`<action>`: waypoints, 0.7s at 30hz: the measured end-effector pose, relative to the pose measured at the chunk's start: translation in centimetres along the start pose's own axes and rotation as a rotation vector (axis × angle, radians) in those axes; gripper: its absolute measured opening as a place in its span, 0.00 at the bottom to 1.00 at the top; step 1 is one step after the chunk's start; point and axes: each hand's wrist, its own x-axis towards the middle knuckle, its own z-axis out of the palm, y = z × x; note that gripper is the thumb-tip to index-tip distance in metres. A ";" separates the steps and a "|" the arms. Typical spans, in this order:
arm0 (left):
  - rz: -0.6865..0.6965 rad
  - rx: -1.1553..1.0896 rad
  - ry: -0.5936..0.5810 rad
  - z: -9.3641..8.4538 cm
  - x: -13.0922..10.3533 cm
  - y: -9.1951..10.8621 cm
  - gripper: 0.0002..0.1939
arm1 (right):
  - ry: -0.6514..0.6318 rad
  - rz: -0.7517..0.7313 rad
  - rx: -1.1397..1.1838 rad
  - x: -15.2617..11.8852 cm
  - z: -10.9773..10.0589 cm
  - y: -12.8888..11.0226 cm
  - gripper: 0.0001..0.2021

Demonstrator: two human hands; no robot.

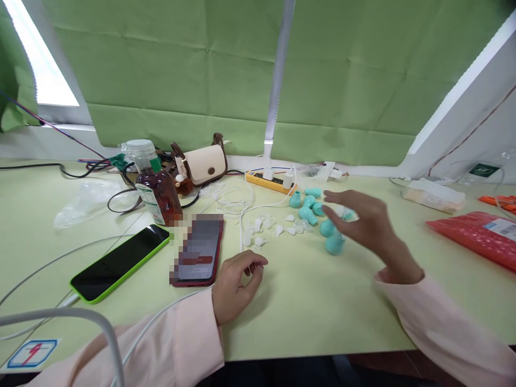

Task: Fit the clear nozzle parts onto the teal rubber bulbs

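My right hand (pixel 363 220) hovers over the right side of a group of glossy teal bulb-shaped pieces (pixel 307 215), its thumb and fingers apart and nothing seen between them. Two of these bulbs, including the nearest teal bulb (pixel 334 244), lie just left of and below that hand. My left hand (pixel 239 282) rests on the table with its fingers loosely curled and no object visible in them. Just beyond it are several small white and clear plastic pieces (pixel 260 231), some funnel-shaped. Beside its wrist lies a phone in a dark red case (pixel 220 236).
A phone in a green case (pixel 121 263) and a bottle of brown liquid (pixel 159 196) stand left. Behind are a cream handbag (pixel 205 164), a yellow power strip (pixel 258 181) and white cables (pixel 229 201). Right are a tissue pack (pixel 433 194) and red packet (pixel 475 234).
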 end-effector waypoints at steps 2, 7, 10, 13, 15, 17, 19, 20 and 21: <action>-0.001 0.006 -0.011 0.1 -0.1 -0.1 0.08 | -0.083 -0.187 0.053 0.1 1.9 -1.5 0.12; -0.020 0.013 -0.028 0.3 -0.2 -0.2 0.08 | -0.424 -0.297 -0.047 1.2 6.3 -3.4 0.13; -0.034 0.012 -0.025 0.3 -0.2 -0.2 0.08 | -0.481 -0.316 -0.024 1.7 7.9 -3.9 0.09; -0.044 0.007 -0.022 0.2 -0.3 -0.2 0.08 | -0.490 -0.285 -0.008 1.6 8.7 -3.9 0.10; -0.048 -0.001 -0.030 0.2 -0.3 -0.1 0.08 | -0.502 -0.258 0.014 1.5 8.9 -3.6 0.11; -0.056 -0.003 -0.034 0.3 -0.2 0.0 0.08 | -0.521 -0.242 0.048 1.4 8.9 -3.2 0.12; -0.061 -0.003 -0.033 0.3 -0.2 0.0 0.08 | -0.542 -0.234 0.086 1.4 8.8 -2.8 0.12; -0.063 -0.003 -0.031 0.3 -0.1 0.1 0.08 | -0.548 -0.229 0.103 1.3 8.8 -2.7 0.12; -0.062 -0.005 -0.029 0.2 -0.1 0.1 0.08 | -0.550 -0.220 0.119 1.3 8.9 -2.6 0.11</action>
